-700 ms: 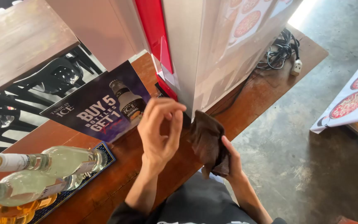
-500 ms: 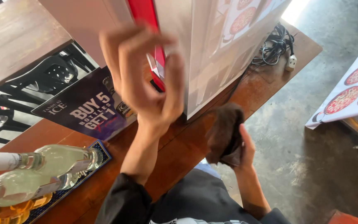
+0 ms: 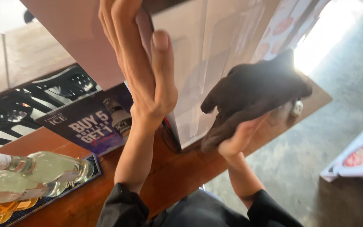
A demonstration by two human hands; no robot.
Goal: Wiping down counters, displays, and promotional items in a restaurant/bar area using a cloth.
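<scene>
While my left hand (image 3: pixel 141 63) lies flat, fingers together, against the edge of the upright clear display stand (image 3: pixel 215 54) to steady it, my right hand (image 3: pixel 242 134), fingers clamped on a dark cloth (image 3: pixel 255 90), presses it to the panel; stand sits at the counter's (image 3: pixel 181 172) near edge.

Wooden counter (image 3: pixel 181 168), bottles (image 3: pixel 34 176), dark placard (image 3: pixel 91 126)
</scene>
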